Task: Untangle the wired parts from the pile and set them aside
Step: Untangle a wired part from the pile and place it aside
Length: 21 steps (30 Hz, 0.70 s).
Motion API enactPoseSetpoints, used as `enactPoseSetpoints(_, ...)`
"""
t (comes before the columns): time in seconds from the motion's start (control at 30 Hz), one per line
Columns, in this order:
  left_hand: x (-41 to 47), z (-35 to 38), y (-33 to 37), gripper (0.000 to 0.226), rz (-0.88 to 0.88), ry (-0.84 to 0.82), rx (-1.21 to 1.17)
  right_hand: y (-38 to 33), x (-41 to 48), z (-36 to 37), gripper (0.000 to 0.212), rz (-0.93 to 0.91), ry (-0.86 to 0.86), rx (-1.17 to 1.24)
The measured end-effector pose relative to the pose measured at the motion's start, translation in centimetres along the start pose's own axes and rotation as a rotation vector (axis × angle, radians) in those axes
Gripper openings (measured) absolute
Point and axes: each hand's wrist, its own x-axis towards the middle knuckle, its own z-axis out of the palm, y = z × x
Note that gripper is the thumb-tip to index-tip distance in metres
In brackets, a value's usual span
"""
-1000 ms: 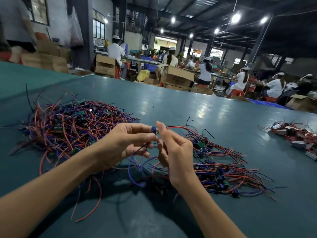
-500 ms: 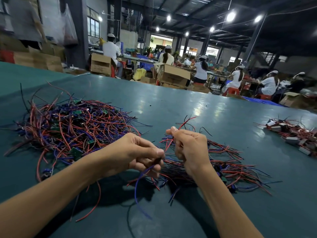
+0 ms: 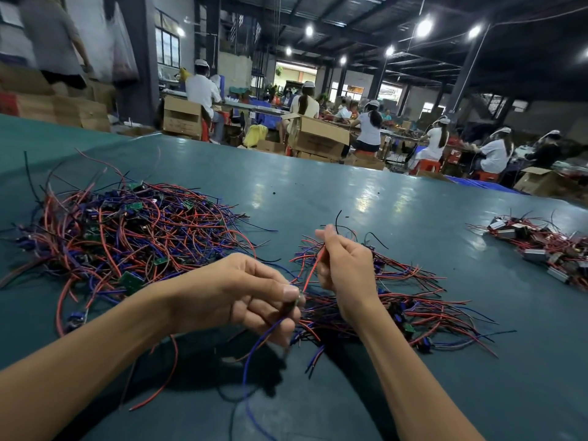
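Nearest the viewer, two bare forearms reach over a teal table [image 3: 318, 192]. The left hand [image 3: 241, 294] has thumb and curled fingers pinched on a small wired part [image 3: 295, 304], and its blue lead [image 3: 254, 351] trails down toward the table. A red lead [image 3: 313, 268] runs up from that part to the right hand [image 3: 345, 268], which is raised slightly higher, fingers curled and pinching the wire near its top. Just beneath and beyond the right hand lies a small heap [image 3: 413, 307] of red, blue and black wires, likely the parts set aside. To the left sits the big tangle [image 3: 127, 230], much fuller, with green boards showing. Far right, well apart, is another batch [image 3: 547, 246] with grey blocks. Beyond the table, workers [image 3: 369, 128] in white sit among cardboard boxes [image 3: 315, 135]. Pulling the red lead too hard could strain its joint at the part. The hanging blue lead could also hook loose strands below and drag sorted pieces back into a knot.
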Motion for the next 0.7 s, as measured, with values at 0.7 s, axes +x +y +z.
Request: enactPoseSetpoints(0.7,-0.2,-1.9,2.0,0.023,0.279,0.542,-0.048,-0.9,-4.4,4.7,0.029,-0.001,-0.438,0.045)
